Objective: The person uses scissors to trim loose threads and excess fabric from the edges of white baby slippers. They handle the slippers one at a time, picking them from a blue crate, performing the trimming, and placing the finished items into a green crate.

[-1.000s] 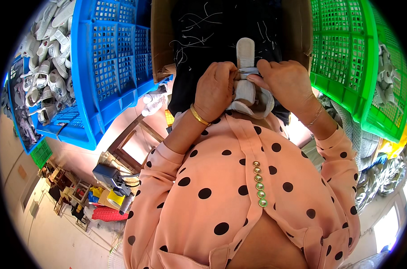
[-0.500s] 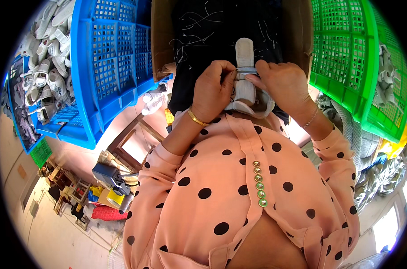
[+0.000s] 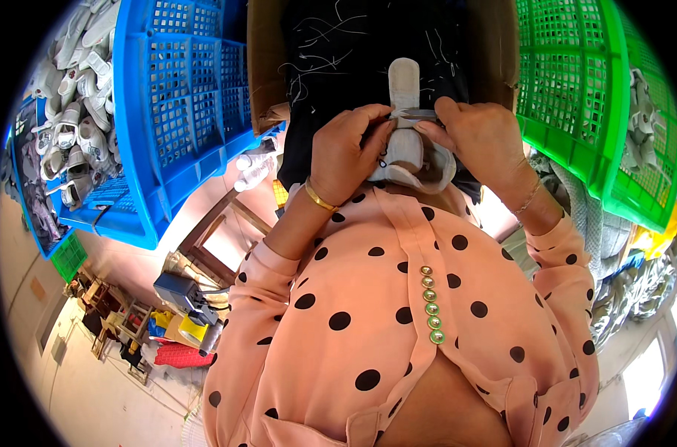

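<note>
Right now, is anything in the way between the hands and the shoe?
Nothing I can see: the left hand and right hand are right at the shoe, on either side of its strap.

Hands (image 3: 344, 155) partly cover the pale shoe (image 3: 408, 149); top edge crops the blue crate (image 3: 132, 141).

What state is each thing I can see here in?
Left hand: finger and thumb closed on the shoe
Right hand: bent, at the strap's end; grip partly hidden
Shoe: opening toward the wearer
Tongue: stretched out away from the wearer
Strap: lying across the tongue
Dark cloth: strewn with loose threads
Blue crate: holding piled shoes
Green crate: pale shoes showing inside
</note>
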A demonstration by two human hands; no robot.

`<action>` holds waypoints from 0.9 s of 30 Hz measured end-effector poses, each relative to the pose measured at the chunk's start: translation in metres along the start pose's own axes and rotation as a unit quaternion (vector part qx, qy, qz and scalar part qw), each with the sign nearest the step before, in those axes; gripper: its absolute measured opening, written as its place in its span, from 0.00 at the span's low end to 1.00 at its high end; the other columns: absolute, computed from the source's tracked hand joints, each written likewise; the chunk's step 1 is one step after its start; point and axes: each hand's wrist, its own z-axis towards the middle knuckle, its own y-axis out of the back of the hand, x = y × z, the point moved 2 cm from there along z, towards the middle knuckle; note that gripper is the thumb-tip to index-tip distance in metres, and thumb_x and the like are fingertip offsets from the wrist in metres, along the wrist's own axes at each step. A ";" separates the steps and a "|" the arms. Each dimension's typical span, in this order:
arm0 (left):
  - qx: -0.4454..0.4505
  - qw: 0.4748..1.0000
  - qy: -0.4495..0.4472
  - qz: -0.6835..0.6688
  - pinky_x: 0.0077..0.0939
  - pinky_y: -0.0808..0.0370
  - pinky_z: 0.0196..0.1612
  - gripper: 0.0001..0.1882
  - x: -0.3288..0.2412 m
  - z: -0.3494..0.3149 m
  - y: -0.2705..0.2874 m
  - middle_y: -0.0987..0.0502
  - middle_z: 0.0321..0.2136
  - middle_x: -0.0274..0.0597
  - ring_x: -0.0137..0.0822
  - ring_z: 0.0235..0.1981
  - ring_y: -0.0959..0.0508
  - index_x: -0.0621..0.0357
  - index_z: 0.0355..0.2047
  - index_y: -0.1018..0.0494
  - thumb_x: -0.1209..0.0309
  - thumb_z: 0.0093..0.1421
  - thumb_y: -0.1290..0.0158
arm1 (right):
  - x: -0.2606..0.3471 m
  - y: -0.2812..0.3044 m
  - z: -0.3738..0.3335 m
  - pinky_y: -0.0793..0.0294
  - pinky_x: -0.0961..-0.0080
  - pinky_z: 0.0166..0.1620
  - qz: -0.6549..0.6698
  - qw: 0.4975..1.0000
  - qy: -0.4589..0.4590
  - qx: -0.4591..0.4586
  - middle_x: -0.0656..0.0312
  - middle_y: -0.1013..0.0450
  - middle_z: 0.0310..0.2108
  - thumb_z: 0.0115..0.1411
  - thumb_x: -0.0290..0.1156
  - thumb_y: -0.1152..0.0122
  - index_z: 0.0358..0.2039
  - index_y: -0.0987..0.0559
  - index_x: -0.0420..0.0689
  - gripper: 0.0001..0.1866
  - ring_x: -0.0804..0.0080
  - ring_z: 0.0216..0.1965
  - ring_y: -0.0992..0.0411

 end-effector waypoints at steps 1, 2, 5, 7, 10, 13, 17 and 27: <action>-0.003 1.000 -0.014 0.013 0.27 0.24 0.31 0.09 -0.001 0.001 0.000 0.20 0.28 0.42 0.39 0.27 0.20 0.59 0.37 0.22 0.74 0.55 0.39 | -0.001 0.000 0.001 0.32 0.74 0.20 -0.004 1.000 0.007 -0.001 0.64 0.31 0.13 0.60 0.52 0.44 0.23 0.29 0.46 0.21 0.66 0.16 0.28; -0.003 0.999 -0.024 0.024 0.25 0.24 0.31 0.09 -0.001 0.000 0.000 0.20 0.29 0.42 0.38 0.28 0.20 0.59 0.38 0.22 0.75 0.55 0.40 | -0.001 0.000 0.002 0.32 0.74 0.20 -0.009 1.000 0.015 -0.003 0.64 0.31 0.13 0.60 0.52 0.44 0.23 0.29 0.46 0.21 0.66 0.16 0.28; -0.003 0.997 -0.050 0.052 0.22 0.24 0.30 0.09 -0.002 0.000 0.000 0.19 0.29 0.42 0.35 0.28 0.19 0.59 0.38 0.21 0.78 0.56 0.40 | -0.001 -0.001 0.004 0.32 0.75 0.20 -0.022 0.999 0.030 -0.002 0.64 0.31 0.13 0.60 0.52 0.43 0.23 0.29 0.46 0.21 0.66 0.15 0.28; -0.006 0.996 -0.063 0.065 0.23 0.24 0.28 0.09 -0.003 0.001 0.000 0.20 0.28 0.41 0.35 0.26 0.20 0.59 0.38 0.21 0.78 0.55 0.40 | -0.001 -0.001 0.005 0.31 0.75 0.21 -0.020 0.999 0.037 -0.004 0.64 0.31 0.13 0.60 0.52 0.43 0.23 0.28 0.46 0.21 0.67 0.15 0.28; -0.019 0.994 -0.083 0.070 0.24 0.26 0.27 0.08 -0.002 0.002 -0.002 0.21 0.26 0.40 0.35 0.24 0.21 0.58 0.37 0.21 0.78 0.55 0.41 | -0.001 -0.002 0.006 0.31 0.75 0.21 -0.026 0.999 0.039 0.007 0.64 0.30 0.13 0.59 0.52 0.43 0.23 0.28 0.46 0.21 0.67 0.16 0.28; -0.006 0.992 -0.089 0.089 0.28 0.24 0.29 0.06 -0.001 0.004 -0.004 0.21 0.27 0.41 0.39 0.25 0.22 0.59 0.34 0.24 0.76 0.54 0.41 | 0.000 -0.002 0.008 0.31 0.75 0.21 -0.024 0.999 0.037 0.008 0.64 0.30 0.13 0.59 0.52 0.43 0.23 0.28 0.46 0.21 0.68 0.16 0.28; -0.021 0.985 -0.121 0.119 0.28 0.25 0.28 0.07 0.002 0.003 -0.007 0.22 0.26 0.40 0.39 0.25 0.23 0.59 0.34 0.25 0.77 0.54 0.41 | 0.000 -0.003 0.009 0.31 0.75 0.22 -0.019 0.999 0.035 0.008 0.64 0.30 0.13 0.60 0.51 0.43 0.23 0.28 0.46 0.21 0.68 0.16 0.27; -0.014 0.976 -0.152 0.156 0.30 0.25 0.28 0.09 0.002 0.002 -0.009 0.23 0.27 0.42 0.41 0.25 0.23 0.61 0.35 0.28 0.81 0.53 0.42 | 0.005 -0.004 0.010 0.30 0.74 0.23 -0.043 0.998 0.035 0.016 0.65 0.30 0.13 0.60 0.50 0.43 0.22 0.28 0.47 0.20 0.69 0.17 0.27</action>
